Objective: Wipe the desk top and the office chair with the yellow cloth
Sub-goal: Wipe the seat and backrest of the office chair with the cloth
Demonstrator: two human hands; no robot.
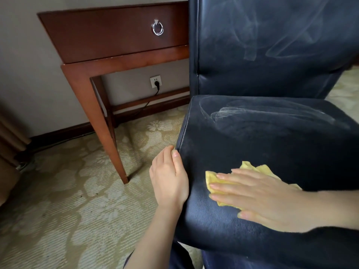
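Observation:
A dark blue leather office chair (272, 133) fills the right half of the view, with pale wipe streaks on its seat and backrest. The yellow cloth (212, 179) lies on the seat's front left part. My right hand (256, 197) presses flat on the cloth with straight fingers pointing left. My left hand (169, 177) rests against the seat's left edge, thumb on the seam, fingers down the side. The brown wooden desk (116, 35) stands at the back left; its top is out of sight.
The desk has a drawer with a silver ring pull (157, 28) and a slim front leg (108, 136) close to the chair. A wall socket (155, 81) with a black plug and cord sits under the desk. Patterned beige carpet (68, 200) covers the floor.

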